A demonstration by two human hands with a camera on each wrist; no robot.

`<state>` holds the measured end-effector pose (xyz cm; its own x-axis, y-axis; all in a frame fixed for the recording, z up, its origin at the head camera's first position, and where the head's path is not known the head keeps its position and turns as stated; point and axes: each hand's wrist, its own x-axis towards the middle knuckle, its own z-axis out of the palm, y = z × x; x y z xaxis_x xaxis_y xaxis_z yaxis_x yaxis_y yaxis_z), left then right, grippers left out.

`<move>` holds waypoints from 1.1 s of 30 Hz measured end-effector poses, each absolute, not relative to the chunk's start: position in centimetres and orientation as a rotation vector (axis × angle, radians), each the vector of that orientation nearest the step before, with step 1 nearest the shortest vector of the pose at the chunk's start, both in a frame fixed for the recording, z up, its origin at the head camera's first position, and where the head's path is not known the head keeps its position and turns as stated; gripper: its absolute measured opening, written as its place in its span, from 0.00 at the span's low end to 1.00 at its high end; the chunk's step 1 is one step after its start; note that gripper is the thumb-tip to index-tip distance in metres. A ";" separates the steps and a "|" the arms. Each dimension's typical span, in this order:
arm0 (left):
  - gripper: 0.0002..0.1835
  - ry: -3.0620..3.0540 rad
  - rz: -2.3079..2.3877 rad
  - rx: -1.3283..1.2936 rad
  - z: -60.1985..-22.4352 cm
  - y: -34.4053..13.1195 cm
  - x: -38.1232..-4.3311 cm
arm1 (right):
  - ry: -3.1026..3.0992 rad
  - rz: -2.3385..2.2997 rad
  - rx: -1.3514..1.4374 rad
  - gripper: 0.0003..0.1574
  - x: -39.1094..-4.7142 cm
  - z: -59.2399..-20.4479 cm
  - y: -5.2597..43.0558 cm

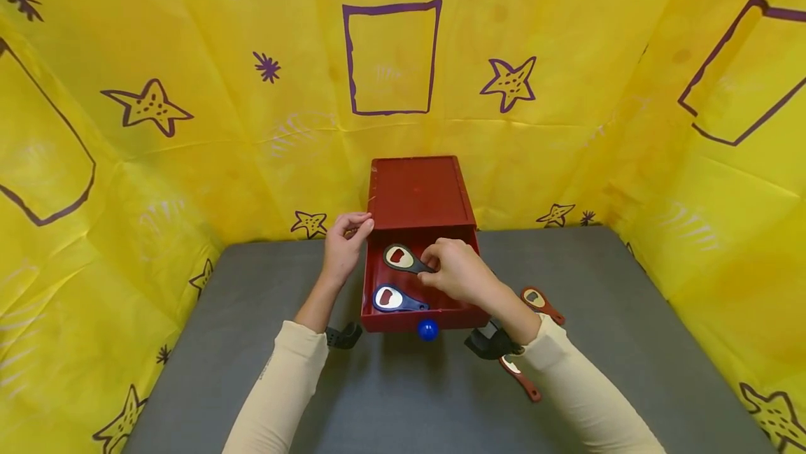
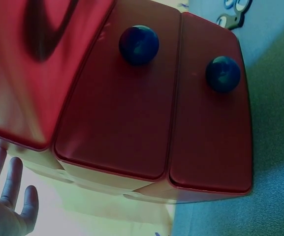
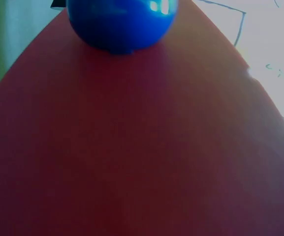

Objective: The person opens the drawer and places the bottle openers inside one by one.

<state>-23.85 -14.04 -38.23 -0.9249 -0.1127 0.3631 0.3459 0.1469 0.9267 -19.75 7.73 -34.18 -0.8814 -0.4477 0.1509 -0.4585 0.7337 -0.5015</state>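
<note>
In the head view, the top drawer (image 1: 403, 320) of a small red drawer unit (image 1: 415, 192) is pulled out. My right hand (image 1: 462, 272) reaches into it and pinches the handle end of a black bottle opener (image 1: 399, 257) between thumb and fingers. Nearer the drawer front lies a blue bottle opener (image 1: 397, 298). My left hand (image 1: 343, 247) is at the unit's upper left side, fingertips right at its corner. Its fingers (image 2: 14, 179) look stretched out in the left wrist view. The right wrist view is filled by the red drawer front (image 3: 132, 147); the right hand is hidden there.
Two red bottle openers, one farther back (image 1: 543, 304) and one nearer (image 1: 521, 378), lie on the grey table (image 1: 403, 398) right of the unit. A blue knob (image 1: 427, 330) sticks out from the open drawer. Two lower drawers (image 2: 117, 108) are closed. Yellow sheeting (image 1: 403, 139) surrounds the table.
</note>
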 end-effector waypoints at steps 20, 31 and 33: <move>0.13 -2.080 -1.857 -0.209 -37.9 -14.2 -23.7 | -3.064 0.607 0.697 0.12 -20.1 -36.0 6.6; 0.14 -2.081 -1.840 -0.221 -38.1 -14.0 -23.8 | -2.877 1.028 0.665 0.13 -19.6 -33.1 11.0; 0.14 -2.083 -1.842 -0.219 -38.2 -14.0 -23.8 | -2.842 1.093 0.631 0.13 -19.5 -32.5 12.2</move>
<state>-23.82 -14.02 -38.15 -0.9266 -0.1144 0.3583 0.3416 0.1426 0.9290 -19.45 12.25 -32.55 -0.9173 -0.3594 0.1718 -0.3819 0.6707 -0.6359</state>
